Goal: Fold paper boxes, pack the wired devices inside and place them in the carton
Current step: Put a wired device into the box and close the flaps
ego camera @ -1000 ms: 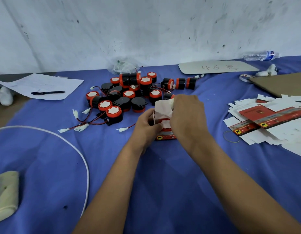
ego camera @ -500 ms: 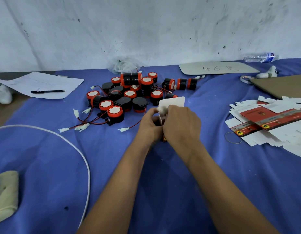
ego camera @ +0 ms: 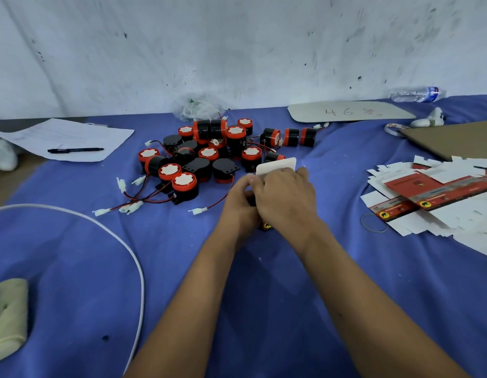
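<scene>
Paper box between both hands

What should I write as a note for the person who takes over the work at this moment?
Left hand: grips the box from the left.
Right hand: curled over the box, fingers on its top; the white flap stands up behind.
Box: on the blue cloth, between both hands, not yet closed; its contents are hidden.
Devices: pile just beyond the hands, unpacked.
Flat boxes: stack to the right, unfolded.
Carton: only a brown board at far right shows.
Left: close this box, then pack the rest.
</scene>
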A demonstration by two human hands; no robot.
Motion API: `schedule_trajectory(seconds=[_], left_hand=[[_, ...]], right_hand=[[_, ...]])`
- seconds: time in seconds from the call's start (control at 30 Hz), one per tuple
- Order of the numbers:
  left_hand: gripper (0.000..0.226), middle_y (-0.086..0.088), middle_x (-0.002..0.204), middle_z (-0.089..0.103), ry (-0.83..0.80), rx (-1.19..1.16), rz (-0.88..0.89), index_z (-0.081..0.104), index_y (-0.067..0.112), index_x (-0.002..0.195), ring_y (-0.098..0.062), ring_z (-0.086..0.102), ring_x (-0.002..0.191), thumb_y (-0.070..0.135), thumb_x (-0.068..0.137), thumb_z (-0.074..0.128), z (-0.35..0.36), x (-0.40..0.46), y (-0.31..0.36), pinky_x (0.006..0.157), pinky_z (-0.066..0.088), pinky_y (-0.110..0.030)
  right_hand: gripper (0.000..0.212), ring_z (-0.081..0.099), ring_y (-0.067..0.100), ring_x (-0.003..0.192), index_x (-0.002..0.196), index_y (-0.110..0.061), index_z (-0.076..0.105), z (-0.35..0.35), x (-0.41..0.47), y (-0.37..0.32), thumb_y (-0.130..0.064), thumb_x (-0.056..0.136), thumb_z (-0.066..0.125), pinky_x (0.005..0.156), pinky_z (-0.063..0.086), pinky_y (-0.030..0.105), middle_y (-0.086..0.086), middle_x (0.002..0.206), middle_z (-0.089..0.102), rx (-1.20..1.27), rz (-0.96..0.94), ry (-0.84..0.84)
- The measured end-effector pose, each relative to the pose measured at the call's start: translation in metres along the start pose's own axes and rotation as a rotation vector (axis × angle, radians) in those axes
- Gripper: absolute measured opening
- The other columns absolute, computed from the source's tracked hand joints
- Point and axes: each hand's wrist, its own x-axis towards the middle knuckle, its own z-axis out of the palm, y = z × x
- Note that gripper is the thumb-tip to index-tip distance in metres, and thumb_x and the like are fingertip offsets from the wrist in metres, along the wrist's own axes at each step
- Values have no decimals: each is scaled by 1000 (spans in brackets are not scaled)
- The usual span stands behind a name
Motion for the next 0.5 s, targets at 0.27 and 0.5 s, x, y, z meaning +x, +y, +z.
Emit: schedule_trajectory(seconds=[0.27,0.5], left_hand=[[40,4,63,72,-35,-31,-34,57,15,118,-5,66,53,-13,90,64,-1,1,-1,49,51,-19],[37,5,93,79,-139,-63,24,60,18,117,-10,75,86,-5,90,71,-13,-5,-5,71,58,-18]], right_hand=[[23,66,24,99,117,-17,71,-12,7,2,-15,99,57,87,57,35,8,107,71,-16,-92,-51],[16,66,18,88,91,-17,80,-16,15,18,-27,93,69,79,56,31,4,90,75,121,-263,-36]])
